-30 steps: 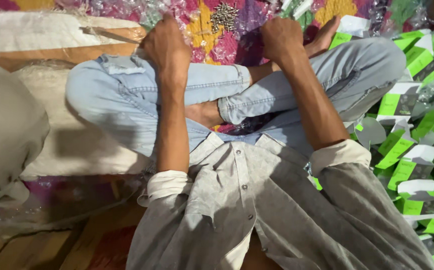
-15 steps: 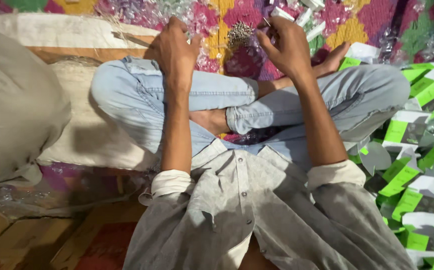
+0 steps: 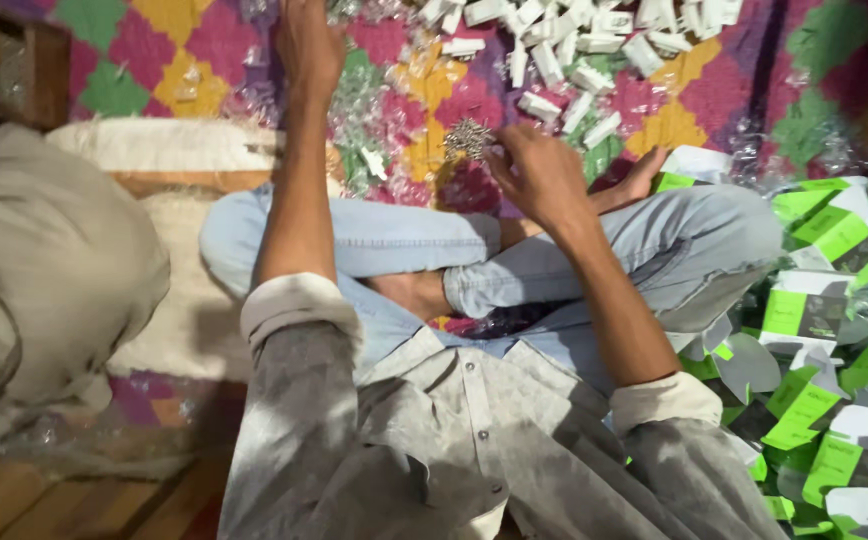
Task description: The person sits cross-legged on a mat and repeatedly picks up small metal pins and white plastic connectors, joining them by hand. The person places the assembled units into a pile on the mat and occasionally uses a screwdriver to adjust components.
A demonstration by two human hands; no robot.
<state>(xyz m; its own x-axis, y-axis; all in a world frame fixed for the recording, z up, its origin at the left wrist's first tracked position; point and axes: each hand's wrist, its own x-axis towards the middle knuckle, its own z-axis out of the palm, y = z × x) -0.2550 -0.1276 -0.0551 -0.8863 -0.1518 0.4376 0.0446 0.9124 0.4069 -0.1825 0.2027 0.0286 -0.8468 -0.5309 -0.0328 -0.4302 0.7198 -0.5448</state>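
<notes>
Person sitting cross-legged on patchwork multicoloured cloth [image 3: 154, 40]. Right hand [image 3: 544, 180] pinching small bunch of silvery metal bits [image 3: 468, 138] w/ fingers closed on it. Left hand [image 3: 306, 45] reaching fwd onto crinkled clear plastic scraps [image 3: 359, 95] (grip unclear). Small white packets [image 3: 574, 50] lying beyond; green-and-white flat cartons [image 3: 824, 300] piling at right.
</notes>
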